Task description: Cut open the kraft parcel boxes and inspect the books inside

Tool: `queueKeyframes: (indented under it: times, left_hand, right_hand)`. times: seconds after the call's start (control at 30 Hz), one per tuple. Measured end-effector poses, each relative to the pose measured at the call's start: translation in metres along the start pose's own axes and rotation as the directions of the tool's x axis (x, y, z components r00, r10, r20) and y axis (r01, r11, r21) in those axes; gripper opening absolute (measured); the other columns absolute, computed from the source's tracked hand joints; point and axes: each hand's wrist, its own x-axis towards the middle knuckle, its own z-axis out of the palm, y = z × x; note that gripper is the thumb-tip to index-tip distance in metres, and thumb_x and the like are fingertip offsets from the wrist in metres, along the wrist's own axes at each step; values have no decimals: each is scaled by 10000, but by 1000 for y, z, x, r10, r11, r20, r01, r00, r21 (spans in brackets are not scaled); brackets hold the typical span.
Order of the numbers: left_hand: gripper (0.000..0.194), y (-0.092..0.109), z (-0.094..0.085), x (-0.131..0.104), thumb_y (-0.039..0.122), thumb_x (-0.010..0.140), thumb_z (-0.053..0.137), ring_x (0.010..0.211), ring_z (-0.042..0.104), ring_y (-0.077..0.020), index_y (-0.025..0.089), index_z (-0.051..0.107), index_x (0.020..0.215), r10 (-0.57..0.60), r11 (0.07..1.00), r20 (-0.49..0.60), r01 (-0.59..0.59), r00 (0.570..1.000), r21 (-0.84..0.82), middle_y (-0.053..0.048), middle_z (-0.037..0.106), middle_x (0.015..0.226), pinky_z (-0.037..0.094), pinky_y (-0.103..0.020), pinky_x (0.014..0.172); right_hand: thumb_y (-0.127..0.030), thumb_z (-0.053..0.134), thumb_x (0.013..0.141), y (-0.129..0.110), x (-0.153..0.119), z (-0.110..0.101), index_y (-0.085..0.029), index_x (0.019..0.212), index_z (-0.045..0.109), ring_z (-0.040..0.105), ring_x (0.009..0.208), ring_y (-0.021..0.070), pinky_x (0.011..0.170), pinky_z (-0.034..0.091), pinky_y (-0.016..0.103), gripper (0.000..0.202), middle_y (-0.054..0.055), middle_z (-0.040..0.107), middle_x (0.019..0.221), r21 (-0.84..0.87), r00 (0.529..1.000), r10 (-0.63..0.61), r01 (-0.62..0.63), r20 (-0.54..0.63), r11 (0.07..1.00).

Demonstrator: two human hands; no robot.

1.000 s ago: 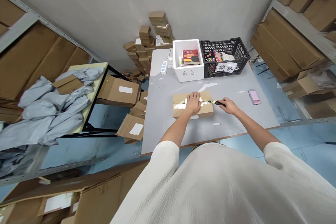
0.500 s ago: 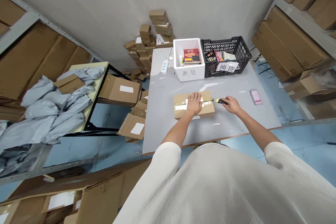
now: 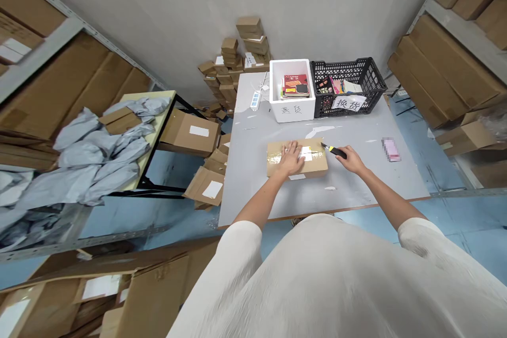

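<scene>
A taped cardboard box [image 3: 317, 165] with a white label on top lies on the grey table [image 3: 245, 179]. My left hand [image 3: 291, 158] rests flat on the left part of its top, fingers spread. Gripped in my right hand [image 3: 350, 160] is a yellow and black utility knife [image 3: 335, 151]. Its tip points left, at the box's upper right corner; whether the blade touches the cardboard I cannot tell.
Behind the box stand a white foam bin [image 3: 292, 111] with books and a black plastic crate [image 3: 372, 87] with booklets. A power strip [image 3: 255, 100] lies at the back left, a pink item [image 3: 391, 149] at the right. Grey parcels [image 3: 95, 153] cover a side table.
The knife has gone from lying level at the box's right end to tilted, tip raised toward the far corner. My left hand has slid a little left on the box, uncovering more label.
</scene>
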Motion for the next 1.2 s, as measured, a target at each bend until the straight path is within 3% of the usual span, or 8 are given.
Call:
queueKeyframes:
  times: [0.2,0.3,0.37,0.47,0.7,0.9,1.03,1.2]
  left_hand:
    - [993,-50,-27,-71,677,890,753,1728,104,-423,266,386,1716,-215,976,-48,213,975,-36,-157,144,1870,104,-631,1383]
    - [1236,-66,-28,-95,666,773,881,1687,224,-480,263,265,1765,-330,936,11,329,944,-125,-189,68,1870,304,-608,1328]
    - [1263,-70,-26,-101,630,786,886,1634,354,-468,276,196,1783,-347,916,40,348,937,-199,-199,153,1851,406,-572,1273]
    - [1212,-70,-24,-98,569,825,870,1567,468,-411,274,189,1783,-322,909,36,319,946,-267,-188,363,1768,458,-504,1240]
    - [1102,-59,-43,-85,649,781,859,1389,628,-382,279,414,1718,-358,901,93,370,929,-225,-160,559,1562,545,-430,1105]
    - [695,-57,-58,-61,759,890,692,1174,720,-336,223,769,1327,-394,881,45,391,918,-267,-127,714,1312,562,-404,1045]
    - [749,-64,-61,-59,752,849,754,1217,708,-335,230,733,1386,-355,854,126,376,926,-359,-152,675,1391,586,-406,1054]
    - [1063,-77,-66,-60,592,639,979,1359,644,-353,256,598,1573,-257,847,232,334,938,-414,-151,644,1475,584,-411,1100]
  right_hand:
    - [-587,652,972,-20,-4,23,-252,1323,717,709,1171,321,1025,580,494,489,121,746,1328,248,997,60,-67,38,966]
    - [-605,635,979,-28,-8,34,-269,1315,706,727,1182,312,1039,581,500,480,99,777,1316,318,992,91,-115,90,941]
    - [-607,646,968,-33,-10,39,-272,1296,709,727,1207,317,1065,572,512,474,92,789,1302,324,991,96,-122,97,938]
    - [-617,657,947,-38,-11,42,-265,1295,704,735,1193,326,1069,567,529,497,95,804,1267,315,989,130,-146,70,938]
    - [-693,646,936,-33,-11,22,-252,1265,685,772,952,282,924,609,453,552,65,826,1018,348,977,211,-194,-11,917]
    - [-738,652,916,-32,-9,11,-239,1213,685,778,880,282,857,621,441,581,77,827,931,374,955,294,-259,-36,890]
    - [-793,654,880,-30,-5,16,-230,1188,679,786,898,294,881,635,465,642,92,831,939,433,940,336,-281,-54,856]
    - [-807,671,870,-24,4,20,-235,1174,661,789,958,290,952,641,489,648,97,826,988,488,940,337,-269,-57,830]
